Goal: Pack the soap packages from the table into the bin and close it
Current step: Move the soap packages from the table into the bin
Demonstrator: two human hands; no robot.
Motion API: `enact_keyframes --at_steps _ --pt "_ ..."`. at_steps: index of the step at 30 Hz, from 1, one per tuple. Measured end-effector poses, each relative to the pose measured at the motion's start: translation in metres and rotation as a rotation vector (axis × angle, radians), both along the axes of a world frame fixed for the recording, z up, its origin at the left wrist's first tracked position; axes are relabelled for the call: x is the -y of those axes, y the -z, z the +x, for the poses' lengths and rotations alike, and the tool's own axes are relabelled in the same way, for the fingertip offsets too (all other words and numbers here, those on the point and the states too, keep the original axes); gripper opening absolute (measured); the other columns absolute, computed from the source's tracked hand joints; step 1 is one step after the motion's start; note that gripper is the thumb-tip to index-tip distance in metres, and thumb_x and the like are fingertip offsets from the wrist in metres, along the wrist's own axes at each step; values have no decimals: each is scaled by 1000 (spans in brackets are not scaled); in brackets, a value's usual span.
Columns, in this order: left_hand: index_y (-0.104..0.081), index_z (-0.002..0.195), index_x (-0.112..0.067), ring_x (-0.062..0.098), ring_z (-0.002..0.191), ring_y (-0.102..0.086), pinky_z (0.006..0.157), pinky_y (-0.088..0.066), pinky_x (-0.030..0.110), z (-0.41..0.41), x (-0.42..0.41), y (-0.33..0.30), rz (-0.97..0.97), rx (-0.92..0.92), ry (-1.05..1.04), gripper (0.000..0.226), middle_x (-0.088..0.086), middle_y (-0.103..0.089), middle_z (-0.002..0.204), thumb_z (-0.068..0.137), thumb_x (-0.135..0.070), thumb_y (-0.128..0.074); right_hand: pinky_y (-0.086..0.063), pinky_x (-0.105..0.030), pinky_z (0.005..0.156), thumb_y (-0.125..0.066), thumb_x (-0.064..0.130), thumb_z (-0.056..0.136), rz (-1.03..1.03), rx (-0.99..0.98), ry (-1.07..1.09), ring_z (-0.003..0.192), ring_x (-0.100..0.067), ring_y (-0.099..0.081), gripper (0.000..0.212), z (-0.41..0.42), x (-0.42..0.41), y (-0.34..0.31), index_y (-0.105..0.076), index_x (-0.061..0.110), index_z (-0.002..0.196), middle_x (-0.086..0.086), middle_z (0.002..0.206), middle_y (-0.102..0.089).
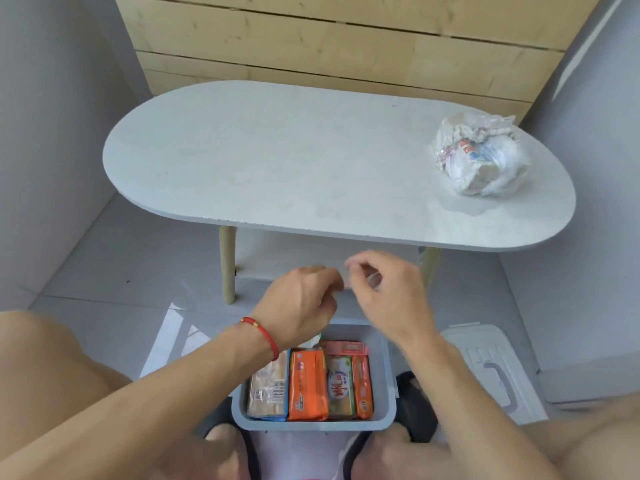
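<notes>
Both hands (301, 303) (384, 292), loosely curled, seemingly empty, hover over soap-filled bin (386, 393).

table (311, 161) – 1 crumpled plastic bag (481, 154) | floor (104, 271) – bin (313, 424), lid (491, 368)

Matt, pale stone-look top on the oval table (277, 161), smooth, with a soft sheen near the right end; its legs (227, 268) look like light bare wood. On the far right sits a bundle (481, 155) in thin, crinkled, see-through plastic film. Behind, knotty unfinished wooden boards (346, 39). Down near us, the bin (388, 403) is smooth matt grey plastic, the soap packages (308, 389) inside wear glossy printed wrappers, and the lid (491, 368) on the glossy tiled floor (138, 271) is whitish moulded plastic.
</notes>
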State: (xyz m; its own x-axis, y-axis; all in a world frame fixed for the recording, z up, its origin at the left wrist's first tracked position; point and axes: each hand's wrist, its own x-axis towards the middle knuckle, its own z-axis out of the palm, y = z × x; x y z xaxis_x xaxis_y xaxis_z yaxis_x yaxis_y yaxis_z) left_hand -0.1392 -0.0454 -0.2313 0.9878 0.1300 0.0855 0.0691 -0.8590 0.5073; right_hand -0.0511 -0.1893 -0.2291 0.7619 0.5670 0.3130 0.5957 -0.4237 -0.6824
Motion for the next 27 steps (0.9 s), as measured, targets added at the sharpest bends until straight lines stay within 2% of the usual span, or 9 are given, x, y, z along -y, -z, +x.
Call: enact_keyframes --at_steps 3,6,9,11,13,15,22,24,27 --pt "-69 92 -12 21 73 -64 65 -54 37 15 1 -41 -69 299 -22 21 0 -70 87 80 -5 -53 -45 -11 73 -57 22 87 236 139 226 76 -7 -61 17 31 12 -51 -75 18 88 13 84 -70" --pt "-70 93 -11 24 85 -63 70 -52 39 34 -7 -59 22 423 -101 23 3 -70 92 78 0 -56 -41 -14 80 -58 20 85 212 334 423 87 -18 -58 17 76 24 -86 -73 15 92 10 89 -65" --pt "-69 108 -13 27 109 -61 90 -49 41 49 -18 -53 83 335 -154 28 3 -69 113 82 -11 -60 -33 -39 107 -60 33 87 -184 323 533 133 -31 -42 42 134 24 -98 -62 16 125 -7 135 -55" --pt "-68 115 -15 26 120 -58 102 -42 39 54 -21 -44 118 291 -157 33 2 -67 123 86 -30 -61 -21 -48 116 -60 47 88 -491 164 566 143 -40 -25 70 166 17 -97 -40 14 146 -18 152 -34" --pt "-66 119 -19 25 126 -54 108 -37 40 57 -19 -35 236 258 -154 42 0 -63 130 88 -45 -53 -25 -50 112 -54 57 87 -653 46 603 139 -43 -26 81 189 10 -92 -27 14 151 -23 152 -30" --pt "-63 122 -22 26 128 -50 108 -35 42 59 -17 -30 334 229 -156 49 -1 -60 133 90 -53 -44 -31 -49 102 -52 60 84 -702 7 653 135 -42 -29 79 205 6 -92 -28 19 148 -24 146 -36" --pt "-56 132 -21 28 135 -44 114 -30 44 54 -19 -28 405 206 -116 55 4 -53 143 94 -56 -37 -35 -46 100 -68 60 74 -530 -113 608 131 -37 -37 77 188 20 -100 -36 30 138 -18 137 -47" --pt "-55 135 -21 29 138 -42 116 -27 46 50 -15 -30 350 185 -92 54 6 -50 147 92 -51 -44 -37 -46 100 -71 62 71 -482 -138 541 130 -37 -37 83 158 27 -100 -34 30 138 -17 133 -48" --pt "-62 131 -20 33 136 -43 115 -31 50 38 -10 -35 224 204 -69 46 12 -47 150 85 -25 -59 -41 -46 92 -67 69 65 -494 -119 489 127 -35 -39 93 104 37 -97 -33 26 140 -14 130 -49"
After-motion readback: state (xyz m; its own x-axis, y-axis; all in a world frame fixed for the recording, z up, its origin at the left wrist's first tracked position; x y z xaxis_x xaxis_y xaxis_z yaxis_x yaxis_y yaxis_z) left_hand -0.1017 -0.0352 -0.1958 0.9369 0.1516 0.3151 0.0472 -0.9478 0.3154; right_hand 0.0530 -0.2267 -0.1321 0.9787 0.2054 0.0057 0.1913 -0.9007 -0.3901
